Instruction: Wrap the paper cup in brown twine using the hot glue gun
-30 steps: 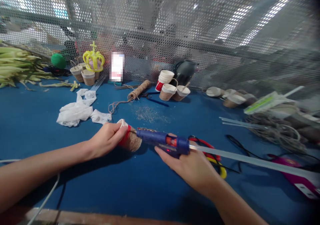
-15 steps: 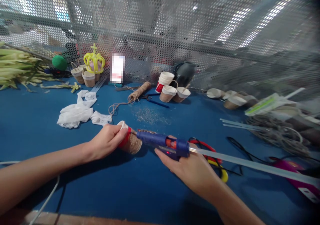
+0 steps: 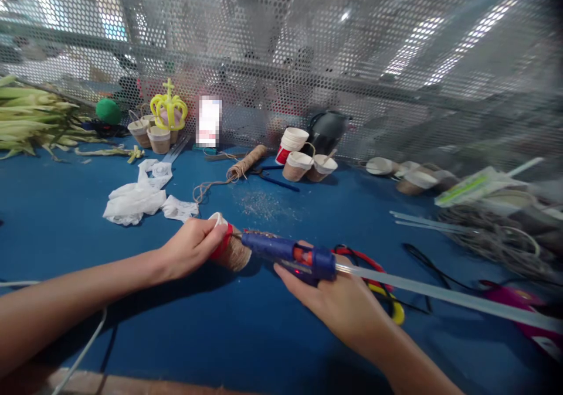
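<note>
My left hand (image 3: 191, 247) is closed round a small paper cup (image 3: 235, 253), tilted on its side, with a white rim, a red band and twine wound about its lower part. In my right hand (image 3: 334, 289) is a blue hot glue gun (image 3: 285, 251) with a small red light. A long clear glue stick (image 3: 431, 289) runs out of its back. The gun's nozzle points left and meets the cup where the red band borders the twine; whether it touches I cannot tell. Behind the cup lies a roll of twine (image 3: 248, 162), its loose end trailing towards the cup.
Crumpled white cloth (image 3: 134, 200) lies left of the twine. Blue-handled pliers (image 3: 279, 181) and twine-wrapped cups (image 3: 297, 166) are further back. On the right are glue sticks (image 3: 426, 224), grey cord (image 3: 488, 237) and red-and-yellow handles (image 3: 396, 310). A perforated metal screen (image 3: 264, 43) borders the back.
The whole view has shifted slightly, moving things a little to the right in the picture. Both hands keep their hold, and the nozzle stays at nearly the same place on the cup.
</note>
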`<state>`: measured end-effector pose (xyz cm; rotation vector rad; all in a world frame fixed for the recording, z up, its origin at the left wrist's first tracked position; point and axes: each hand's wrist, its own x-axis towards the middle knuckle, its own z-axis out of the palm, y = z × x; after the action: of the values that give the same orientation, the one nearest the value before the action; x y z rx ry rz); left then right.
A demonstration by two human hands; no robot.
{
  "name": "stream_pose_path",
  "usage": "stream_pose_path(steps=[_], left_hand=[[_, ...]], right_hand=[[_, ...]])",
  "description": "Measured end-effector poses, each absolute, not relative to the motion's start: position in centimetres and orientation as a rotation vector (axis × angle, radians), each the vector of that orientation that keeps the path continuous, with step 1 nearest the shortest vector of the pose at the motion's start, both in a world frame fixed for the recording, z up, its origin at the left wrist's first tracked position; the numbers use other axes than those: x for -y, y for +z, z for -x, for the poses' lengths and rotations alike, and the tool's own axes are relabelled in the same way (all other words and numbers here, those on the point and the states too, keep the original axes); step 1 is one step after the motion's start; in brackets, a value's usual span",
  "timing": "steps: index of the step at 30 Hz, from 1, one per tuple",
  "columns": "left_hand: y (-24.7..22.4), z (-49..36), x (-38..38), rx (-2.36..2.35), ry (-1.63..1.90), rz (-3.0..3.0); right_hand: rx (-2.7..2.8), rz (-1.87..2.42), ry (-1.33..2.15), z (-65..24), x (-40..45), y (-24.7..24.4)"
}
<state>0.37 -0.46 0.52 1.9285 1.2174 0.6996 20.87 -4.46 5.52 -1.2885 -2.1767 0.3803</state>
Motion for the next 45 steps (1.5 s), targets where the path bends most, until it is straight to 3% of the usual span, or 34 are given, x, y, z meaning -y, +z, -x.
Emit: stream_pose_path(steps=[22,45], left_hand=[[0.5,-0.7,0.3,-1.234,0.751,-1.76],[-0.2,-0.1,0.5,-1.106,0.769,-2.038]], right_hand=[[2.2,1.444,0.508,-21.5,5.7,3.4],[2.337,1.308,0.181,-22.1,4.3,4.2]])
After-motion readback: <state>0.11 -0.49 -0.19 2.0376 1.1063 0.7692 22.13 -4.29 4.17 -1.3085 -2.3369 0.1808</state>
